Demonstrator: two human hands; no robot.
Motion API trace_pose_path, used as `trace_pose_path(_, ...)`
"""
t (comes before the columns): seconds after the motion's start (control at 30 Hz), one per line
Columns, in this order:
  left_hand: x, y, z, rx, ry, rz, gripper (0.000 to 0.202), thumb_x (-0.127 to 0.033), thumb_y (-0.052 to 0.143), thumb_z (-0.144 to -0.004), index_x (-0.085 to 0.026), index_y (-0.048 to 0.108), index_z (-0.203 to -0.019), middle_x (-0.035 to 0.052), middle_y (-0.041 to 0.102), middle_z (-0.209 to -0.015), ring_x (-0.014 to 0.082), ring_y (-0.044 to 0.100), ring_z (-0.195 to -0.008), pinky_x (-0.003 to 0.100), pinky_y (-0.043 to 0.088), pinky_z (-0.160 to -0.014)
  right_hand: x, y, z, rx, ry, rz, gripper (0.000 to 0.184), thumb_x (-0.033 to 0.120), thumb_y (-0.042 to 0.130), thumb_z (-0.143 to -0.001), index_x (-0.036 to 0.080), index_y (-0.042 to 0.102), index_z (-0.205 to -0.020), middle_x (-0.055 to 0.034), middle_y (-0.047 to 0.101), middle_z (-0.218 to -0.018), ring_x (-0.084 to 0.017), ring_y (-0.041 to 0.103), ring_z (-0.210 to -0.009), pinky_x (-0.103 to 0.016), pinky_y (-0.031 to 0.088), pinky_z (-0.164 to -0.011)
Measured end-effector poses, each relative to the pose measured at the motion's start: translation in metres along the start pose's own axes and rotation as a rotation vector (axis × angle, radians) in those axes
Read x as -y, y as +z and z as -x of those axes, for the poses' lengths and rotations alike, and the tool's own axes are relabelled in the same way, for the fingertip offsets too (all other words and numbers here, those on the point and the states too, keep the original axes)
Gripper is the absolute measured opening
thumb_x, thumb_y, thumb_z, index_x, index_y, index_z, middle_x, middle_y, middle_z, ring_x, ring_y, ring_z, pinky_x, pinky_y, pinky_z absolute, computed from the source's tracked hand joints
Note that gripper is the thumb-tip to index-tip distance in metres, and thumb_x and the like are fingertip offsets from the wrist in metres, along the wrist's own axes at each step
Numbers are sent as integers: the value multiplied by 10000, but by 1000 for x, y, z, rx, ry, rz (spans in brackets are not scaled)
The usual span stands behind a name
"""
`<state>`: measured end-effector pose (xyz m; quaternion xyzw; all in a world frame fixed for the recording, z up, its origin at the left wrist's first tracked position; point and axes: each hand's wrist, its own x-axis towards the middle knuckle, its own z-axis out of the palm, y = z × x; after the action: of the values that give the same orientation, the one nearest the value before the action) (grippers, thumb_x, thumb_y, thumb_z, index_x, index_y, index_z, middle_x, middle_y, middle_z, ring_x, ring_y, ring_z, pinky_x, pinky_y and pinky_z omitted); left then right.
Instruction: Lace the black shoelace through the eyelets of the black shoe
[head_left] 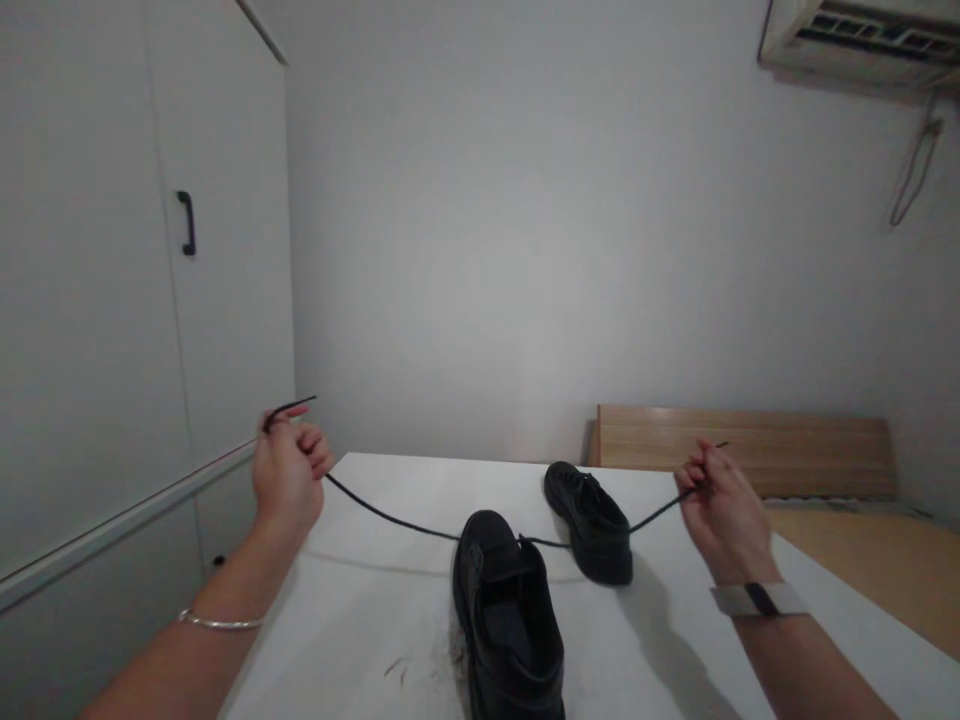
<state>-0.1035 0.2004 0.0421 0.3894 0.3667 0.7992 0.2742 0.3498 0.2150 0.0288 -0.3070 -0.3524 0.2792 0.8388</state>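
Observation:
A black shoe [510, 620] stands on the white table [360, 620] right in front of me, heel toward me. A black shoelace [390, 518] runs through its front and stretches out to both sides. My left hand [289, 470] is raised at the left, fingers closed on one end of the lace. My right hand [720, 515] is raised at the right, pinching the other end. A second black shoe [592, 520] lies farther back on the table, just right of the first.
A white cabinet with a dark handle [187, 222] fills the left side. A wooden board [742, 450] leans low against the back wall. An air-conditioning unit [862, 40] hangs at the top right. Dark scuff marks [397, 668] show on the table near me.

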Motion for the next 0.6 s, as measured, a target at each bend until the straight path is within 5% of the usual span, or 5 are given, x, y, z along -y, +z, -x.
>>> trace_pose_path(0.1, 31, 27, 10, 144, -92, -95, 353, -450, 695, -777, -229, 492, -964, -116, 305, -543, 66, 250, -407, 131, 176, -373, -33, 31, 18, 183, 55, 46, 384, 495, 814, -645, 181, 660, -805, 27, 513, -699, -86, 371, -517, -235, 308, -446)
trace_pose_path(0.23, 76, 43, 40, 482, -322, -221, 455, -472, 824, -578, -132, 594, -775, -59, 451, -525, 83, 391, -432, 161, 293, -363, -63, 43, 50, 440, 171, 175, 372, 478, 828, -688, 131, 716, -760, 11, 515, -608, -101, 381, -505, -237, 246, -433)
trace_pose_path(0.43, 109, 32, 79, 807, -635, -263, 505, -604, 763, -678, -142, 580, -771, -26, 527, -503, 69, 410, -360, 162, 301, -346, -75, 31, 92, 911, 468, 165, 366, 548, 667, -865, 188, 605, -841, 14, 586, -640, -92, 437, -456, -221, 281, -447)
trace_pose_path(0.53, 107, 31, 88, 957, -776, -130, 449, -585, 700, -786, -164, 546, -818, 15, 602, -542, 97, 484, -360, 161, 323, -330, -77, 35, 103, 968, 455, 184, 374, 550, 643, -882, 184, 618, -814, -7, 600, -677, -140, 544, -583, -267, 426, -566)
trace_pose_path(0.6, 102, 32, 88, 966, -812, -3, 358, -435, 768, -764, -168, 557, -877, 28, 646, -646, 119, 570, -447, 165, 404, -370, -80, 38, 105, 928, 390, 247, 372, 539, 648, -881, 174, 673, -809, -27, 619, -731, -169, 579, -688, -300, 472, -668)
